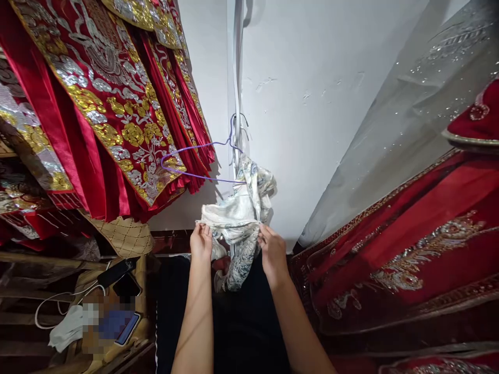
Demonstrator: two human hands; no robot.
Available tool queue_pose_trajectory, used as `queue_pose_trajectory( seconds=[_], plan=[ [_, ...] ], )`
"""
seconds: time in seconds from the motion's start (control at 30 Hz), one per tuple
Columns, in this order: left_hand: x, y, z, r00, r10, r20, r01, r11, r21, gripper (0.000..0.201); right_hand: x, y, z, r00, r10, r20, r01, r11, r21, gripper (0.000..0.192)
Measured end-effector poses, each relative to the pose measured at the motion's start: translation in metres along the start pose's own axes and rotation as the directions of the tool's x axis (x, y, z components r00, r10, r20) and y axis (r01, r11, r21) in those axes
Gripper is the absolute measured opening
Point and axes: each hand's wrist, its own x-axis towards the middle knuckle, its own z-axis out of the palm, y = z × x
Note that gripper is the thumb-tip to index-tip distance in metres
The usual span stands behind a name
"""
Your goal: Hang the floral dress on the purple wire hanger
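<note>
A pale, patterned silky garment (242, 208) hangs in front of the white wall, bunched below a purple wire hanger (195, 162) that hooks at the wall's vertical trim. My left hand (201, 241) pinches the garment's lower left edge. My right hand (273, 253) grips its lower right edge, and the cloth is stretched between them. More of the cloth trails down between my forearms.
Red robes with gold and silver embroidery (109, 104) hang at the upper left. More red embroidered cloth (409, 249) and a sheer sequinned fabric (421, 104) fill the right. At lower left stands a wooden stand (132, 332) with phones, a white cable and a quilted cushion (125, 236).
</note>
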Motion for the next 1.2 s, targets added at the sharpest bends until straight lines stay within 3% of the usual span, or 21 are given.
queue_pose_trajectory(
  seconds=[0.07, 0.17, 0.27, 0.37, 0.47, 0.5, 0.57, 0.67, 0.73, 0.8, 0.83, 0.9, 0.97, 1.03, 1.07, 1.1, 1.2],
  plan=[
    [-0.009, -0.005, 0.001, 1.0, 0.004, 0.006, -0.004, 0.999, -0.044, 0.018, 0.001, -0.002, -0.017, 0.998, -0.018, -0.053, 0.018, 1.0, 0.005, 0.029],
    [-0.028, -0.001, 0.021, 0.979, 0.139, 0.152, -0.119, 0.984, -0.135, 0.007, 0.001, -0.01, -0.024, 0.99, -0.092, -0.105, 0.09, 0.996, -0.026, 0.029],
    [-0.06, 0.001, 0.046, 0.906, 0.22, 0.362, -0.208, 0.975, -0.072, 0.014, -0.008, -0.018, -0.011, 0.99, -0.14, 0.034, 0.143, 0.986, -0.088, 0.037],
    [-0.094, 0.0, 0.061, 0.793, 0.128, 0.595, -0.304, 0.93, 0.206, 0.019, -0.024, -0.027, 0.009, 0.936, -0.108, 0.336, 0.12, 0.993, -0.015, 0.057],
    [-0.114, 0.007, 0.065, 0.614, 0.027, 0.789, -0.562, 0.716, 0.414, 0.016, -0.031, -0.044, 0.021, 0.871, 0.033, 0.49, -0.079, 0.994, 0.074, 0.071],
    [-0.116, 0.011, 0.066, 0.559, 0.031, 0.828, -0.653, 0.632, 0.417, 0.015, -0.031, -0.051, 0.024, 0.835, 0.115, 0.538, -0.175, 0.983, 0.061, 0.073],
    [-0.112, 0.021, 0.066, 0.478, 0.099, 0.873, -0.784, 0.496, 0.374, 0.014, -0.025, -0.069, 0.026, 0.705, 0.27, 0.656, -0.337, 0.941, -0.025, 0.072],
    [-0.095, 0.038, 0.065, 0.448, 0.156, 0.88, -0.837, 0.418, 0.353, 0.025, -0.014, -0.099, 0.032, 0.514, 0.33, 0.792, -0.346, 0.924, -0.161, 0.057],
    [-0.08, 0.047, 0.06, 0.451, 0.023, 0.892, -0.81, 0.429, 0.399, 0.038, -0.008, -0.12, 0.037, 0.408, 0.326, 0.853, -0.23, 0.941, -0.25, 0.042],
    [-0.067, 0.056, 0.05, 0.434, -0.229, 0.871, -0.772, 0.404, 0.491, 0.044, -0.001, -0.142, 0.042, 0.36, 0.303, 0.883, -0.068, 0.952, -0.299, 0.03],
    [-0.061, 0.061, 0.044, 0.426, -0.34, 0.838, -0.767, 0.356, 0.534, 0.044, 0.004, -0.152, 0.044, 0.382, 0.264, 0.886, 0.017, 0.956, -0.293, 0.024],
    [-0.052, 0.073, 0.032, 0.458, -0.433, 0.776, -0.781, 0.221, 0.584, 0.044, 0.018, -0.168, 0.049, 0.52, 0.127, 0.845, 0.158, 0.958, -0.241, 0.016],
    [-0.045, 0.09, 0.025, 0.523, -0.392, 0.756, -0.794, 0.097, 0.6, 0.043, 0.039, -0.172, 0.055, 0.699, -0.058, 0.712, 0.249, 0.954, -0.166, 0.015],
    [-0.04, 0.11, 0.023, 0.573, -0.32, 0.755, -0.797, -0.001, 0.604, 0.041, 0.065, -0.161, 0.064, 0.821, -0.256, 0.511, 0.357, 0.928, -0.108, 0.022],
    [-0.037, 0.12, 0.024, 0.591, -0.295, 0.75, -0.793, -0.047, 0.607, 0.041, 0.079, -0.15, 0.069, 0.83, -0.351, 0.434, 0.435, 0.894, -0.108, 0.027],
    [-0.034, 0.129, 0.025, 0.609, -0.276, 0.744, -0.787, -0.089, 0.611, 0.04, 0.092, -0.138, 0.073, 0.807, -0.407, 0.427, 0.508, 0.848, -0.151, 0.034],
    [-0.023, 0.147, 0.03, 0.656, -0.251, 0.712, -0.754, -0.162, 0.637, 0.039, 0.127, -0.103, 0.077, 0.765, -0.34, 0.547, 0.589, 0.714, -0.379, 0.043]
  ],
)
